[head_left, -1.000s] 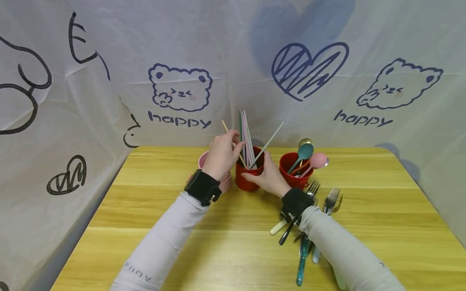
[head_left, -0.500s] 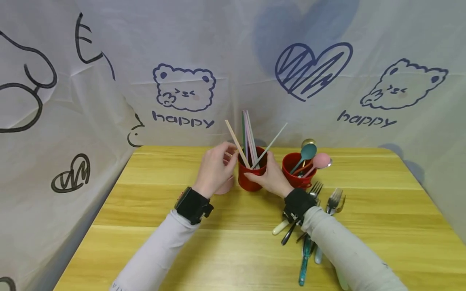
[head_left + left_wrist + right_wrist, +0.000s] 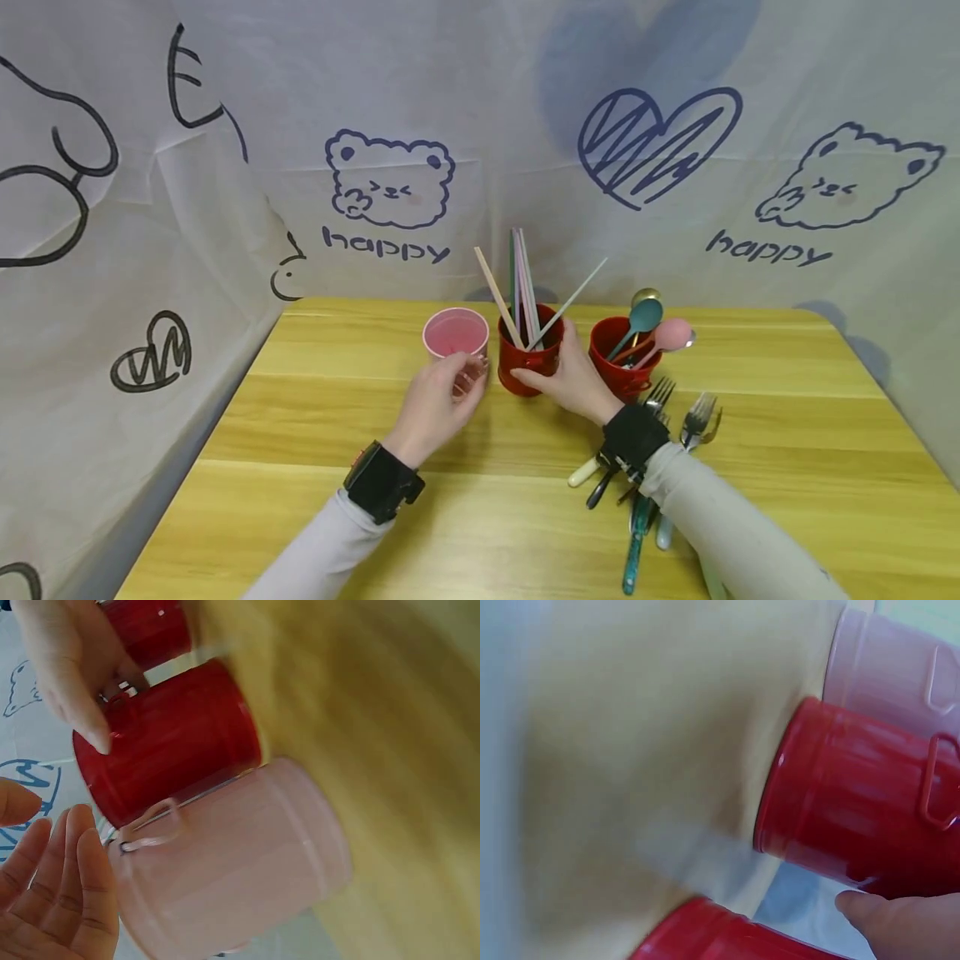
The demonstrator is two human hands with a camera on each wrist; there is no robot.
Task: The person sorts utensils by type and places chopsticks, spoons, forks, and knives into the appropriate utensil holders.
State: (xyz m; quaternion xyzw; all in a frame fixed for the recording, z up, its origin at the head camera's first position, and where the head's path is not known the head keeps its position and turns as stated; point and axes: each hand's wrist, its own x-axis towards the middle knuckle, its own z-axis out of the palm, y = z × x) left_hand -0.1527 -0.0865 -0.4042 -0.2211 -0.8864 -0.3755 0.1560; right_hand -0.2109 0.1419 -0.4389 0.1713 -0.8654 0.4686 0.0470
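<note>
In the head view, a red bucket point(image 3: 517, 380) stands at the back of the table, holding several chopsticks. Two pale wooden ones point(image 3: 495, 292) lean left, a pale green one point(image 3: 573, 296) leans right, and a bundle stands between. My right hand point(image 3: 576, 379) grips this bucket, thumb at the front and fingers round its right side; the left wrist view shows the thumb point(image 3: 88, 724) over the red wall. My left hand point(image 3: 433, 407) is just in front of a pink bucket point(image 3: 456, 332), fingers loosely bent with nothing in them.
Right of my right hand, another red bucket point(image 3: 618, 379) holds several spoons, among them a teal spoon point(image 3: 645, 317) and a pink spoon point(image 3: 672, 333). Several forks point(image 3: 697, 414) and other cutlery lie in a pile partly under my right forearm. A white cloth point(image 3: 517, 108) with drawings hangs behind the table.
My left hand has let go of a pale wooden chopstick in the red bucket and drawn back, left and toward me, uncovering the pink bucket. My right hand keeps its grip on the red bucket.
</note>
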